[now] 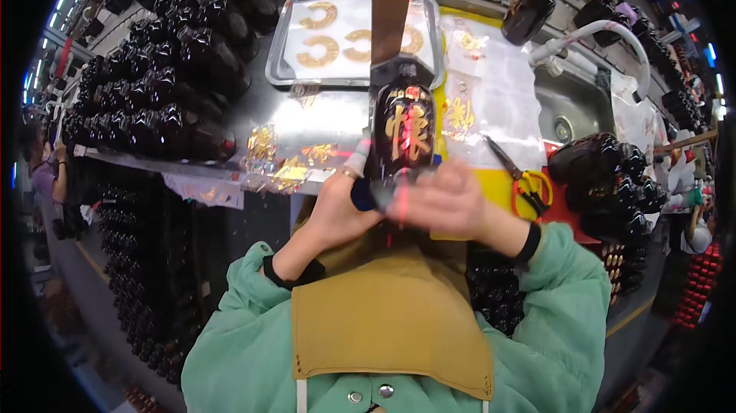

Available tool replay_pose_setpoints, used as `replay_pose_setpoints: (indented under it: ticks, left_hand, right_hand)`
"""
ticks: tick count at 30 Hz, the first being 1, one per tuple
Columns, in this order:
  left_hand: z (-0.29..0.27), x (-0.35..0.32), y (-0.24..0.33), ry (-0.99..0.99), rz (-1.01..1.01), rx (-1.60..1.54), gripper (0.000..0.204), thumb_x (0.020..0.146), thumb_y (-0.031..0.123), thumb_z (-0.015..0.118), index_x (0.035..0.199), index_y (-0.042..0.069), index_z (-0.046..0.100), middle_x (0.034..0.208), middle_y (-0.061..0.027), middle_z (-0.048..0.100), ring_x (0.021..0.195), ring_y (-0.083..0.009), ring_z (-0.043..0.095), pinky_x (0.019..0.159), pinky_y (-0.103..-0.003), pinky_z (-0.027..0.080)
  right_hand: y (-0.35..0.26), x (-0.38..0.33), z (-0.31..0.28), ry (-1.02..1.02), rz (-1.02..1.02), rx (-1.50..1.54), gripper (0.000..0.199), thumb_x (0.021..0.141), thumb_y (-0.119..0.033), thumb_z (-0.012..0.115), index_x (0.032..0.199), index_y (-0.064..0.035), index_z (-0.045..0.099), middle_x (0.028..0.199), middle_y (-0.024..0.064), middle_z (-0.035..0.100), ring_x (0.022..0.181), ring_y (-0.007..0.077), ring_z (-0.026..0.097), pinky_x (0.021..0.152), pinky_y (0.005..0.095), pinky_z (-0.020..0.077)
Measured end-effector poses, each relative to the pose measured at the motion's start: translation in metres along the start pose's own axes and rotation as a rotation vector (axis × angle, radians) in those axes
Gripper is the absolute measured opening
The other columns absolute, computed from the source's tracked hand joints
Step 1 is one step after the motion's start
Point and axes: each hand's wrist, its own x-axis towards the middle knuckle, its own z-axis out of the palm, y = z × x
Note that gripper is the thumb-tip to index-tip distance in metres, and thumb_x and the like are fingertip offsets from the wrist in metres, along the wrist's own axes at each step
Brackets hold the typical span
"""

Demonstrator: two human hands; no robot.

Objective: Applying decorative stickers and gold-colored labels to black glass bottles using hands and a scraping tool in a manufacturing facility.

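Note:
A glossy dark bottle (406,125) with gold lettering lies in front of me, its neck pointing away and red light lines across it. My left hand (341,210) grips its lower left side; a pale cover sits on one fingertip and a ring on a finger. Over the lower right end of the bottle is my right hand (445,202), smeared by motion, so its finger pose is unclear. A brown upright bar (393,6) stands just beyond the bottle's neck. Loose gold decal pieces (291,171) lie on the metal table (330,118) left of the bottle.
A metal tray (280,49) with gold C-shaped pieces is at the back. Scissors (517,171) with yellow-red handles lie right, by a white sheet (498,121) with decals. Dark bottles (176,68) crowd the left; more bottles (598,175) lie right near a sink (571,118) and hose (640,49).

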Motion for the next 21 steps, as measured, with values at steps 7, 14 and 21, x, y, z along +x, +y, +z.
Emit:
replay_pose_setpoints:
  ticks: [7,14,21]
  left_hand:
    - [-0.039,0.015,0.006,-0.01,-0.353,-0.579,0.098,0.083,0.028,0.09,0.154,-0.011,0.036,0.153,-0.0255,0.05,0.142,-0.0275,0.051,0.117,-0.038,0.041]
    - [-0.004,0.075,0.048,-0.033,-0.58,-0.563,0.06,0.087,0.034,0.087,0.125,-0.004,0.063,0.107,-0.0081,0.074,0.092,-0.0137,0.071,0.082,-0.031,0.058]
    - [-0.007,0.046,0.079,-0.324,-0.606,-0.901,0.063,0.082,0.017,0.088,0.132,-0.003,0.057,0.117,-0.0087,0.071,0.105,-0.014,0.069,0.096,-0.033,0.056]
  right_hand:
    - [-0.034,0.003,-0.038,0.19,0.864,0.493,0.054,0.085,0.012,0.055,0.137,-0.0012,0.044,0.109,0.009,0.055,0.097,0.0179,0.057,0.091,0.0304,0.0459]
    - [-0.049,0.029,-0.057,0.261,1.005,0.457,0.025,0.088,-0.006,0.078,0.105,-0.0035,0.059,0.08,0.0009,0.044,0.073,0.0151,0.043,0.07,0.0279,0.0387]
    - [0.009,0.063,-0.084,0.17,0.958,0.276,0.017,0.094,-0.007,0.074,0.106,-0.0007,0.063,0.09,0.0108,0.061,0.076,0.0226,0.057,0.07,0.0334,0.0478]
